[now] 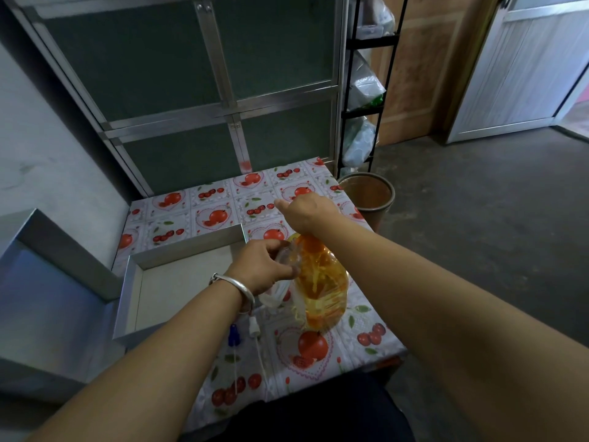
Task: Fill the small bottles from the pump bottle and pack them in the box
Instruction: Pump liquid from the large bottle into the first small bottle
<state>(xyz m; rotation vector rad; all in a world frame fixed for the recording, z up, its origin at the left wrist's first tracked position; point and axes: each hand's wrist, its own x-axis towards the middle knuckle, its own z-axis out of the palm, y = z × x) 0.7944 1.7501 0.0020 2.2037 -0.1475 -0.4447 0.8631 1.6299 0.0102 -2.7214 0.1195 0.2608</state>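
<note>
The right hand [307, 215] hides the pump bottle [322, 282] top (small bottle [288, 255] blurred).

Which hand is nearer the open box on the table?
Left. The left hand holds a small clear bottle just off the box's right edge; the right hand presses atop the pump bottle, farther right.

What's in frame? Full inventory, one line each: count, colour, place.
pump bottle: 1, clear with orange-yellow liquid, table centre
small bottle: 1, clear, against the pump bottle
box: 1, grey, nothing visible inside, table left
spray caps with tubes: 2, one blue, one white, near table edge
tablecloth: 1, white with red fruit print
bin: 1, brown, floor right of table
shelf rack: 1, black, holds bags
bracelet: 1, silver, left wrist
left hand: fingers grip small bottle
right hand: on top of pump bottle
</note>
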